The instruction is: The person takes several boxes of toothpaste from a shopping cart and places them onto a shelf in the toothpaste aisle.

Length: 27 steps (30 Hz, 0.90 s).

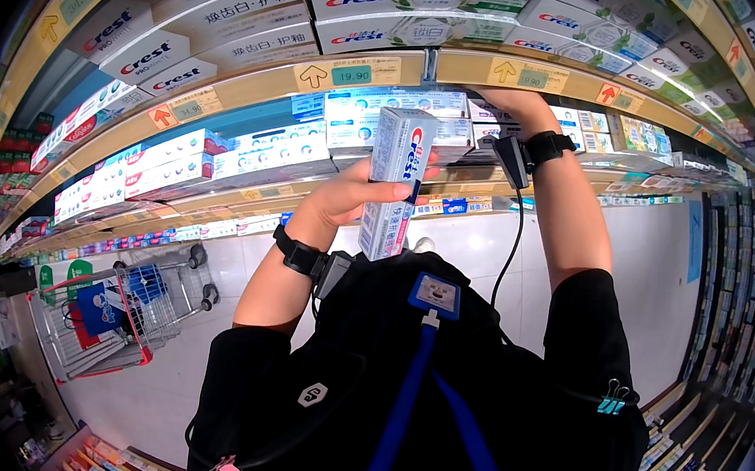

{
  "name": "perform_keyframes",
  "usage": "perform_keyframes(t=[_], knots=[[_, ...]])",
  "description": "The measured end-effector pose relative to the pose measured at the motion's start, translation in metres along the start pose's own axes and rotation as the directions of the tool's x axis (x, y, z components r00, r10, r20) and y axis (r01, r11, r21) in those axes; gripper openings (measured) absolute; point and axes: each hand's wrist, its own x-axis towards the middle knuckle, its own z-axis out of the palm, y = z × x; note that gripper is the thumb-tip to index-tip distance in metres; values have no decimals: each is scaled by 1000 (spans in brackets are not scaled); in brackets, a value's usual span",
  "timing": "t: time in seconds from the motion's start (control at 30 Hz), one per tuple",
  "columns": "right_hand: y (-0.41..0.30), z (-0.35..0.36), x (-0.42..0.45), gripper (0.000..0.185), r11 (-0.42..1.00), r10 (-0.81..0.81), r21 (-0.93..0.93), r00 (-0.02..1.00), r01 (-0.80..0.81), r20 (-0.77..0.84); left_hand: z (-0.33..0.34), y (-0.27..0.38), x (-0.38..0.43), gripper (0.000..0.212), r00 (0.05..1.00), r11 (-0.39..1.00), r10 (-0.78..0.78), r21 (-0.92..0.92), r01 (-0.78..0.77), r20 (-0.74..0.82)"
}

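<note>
A white Crest toothpaste box (pixel 393 161) stands nearly upright in my left hand (pixel 349 192), thumb across its front and fingers behind it. My right hand (pixel 517 102) reaches in beneath the price rail (pixel 464 69) of the upper shelf. Its fingers are hidden there, so what they touch does not show. Close by that hand on the lower shelf lie toothpaste boxes (pixel 488 131). More white boxes (pixel 355 121) are stacked on the same shelf, behind the held one.
Above the rail sit stacked Crest boxes (pixel 412 36). A wire shopping cart (pixel 156 302) with bags in it stands on the tiled floor to the left. Packed shelving (pixel 746 274) rises at the right. A cable (pixel 510 249) hangs from my right wrist strap.
</note>
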Motion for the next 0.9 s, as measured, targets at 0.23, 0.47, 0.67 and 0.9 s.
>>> perform_keyframes(t=[0.23,0.47,0.67,0.9], knots=[[-27,-13,-10,48,976,154,121,970,-179,187,4,3,-8,81,999,999,33,27,-31,-41],[-43,-6,-16,42,986,110,109,984,-125,138,3,0,-8,76,999,998,36,-42,-38,-41],[-52,-3,-14,42,990,138,4,973,-141,187,8,-4,-6,76,995,998,52,-36,-55,-84],[-49,-15,-30,44,998,-12,-51,988,21,157,29,-9,-4,81,980,992,116,67,-107,-160]])
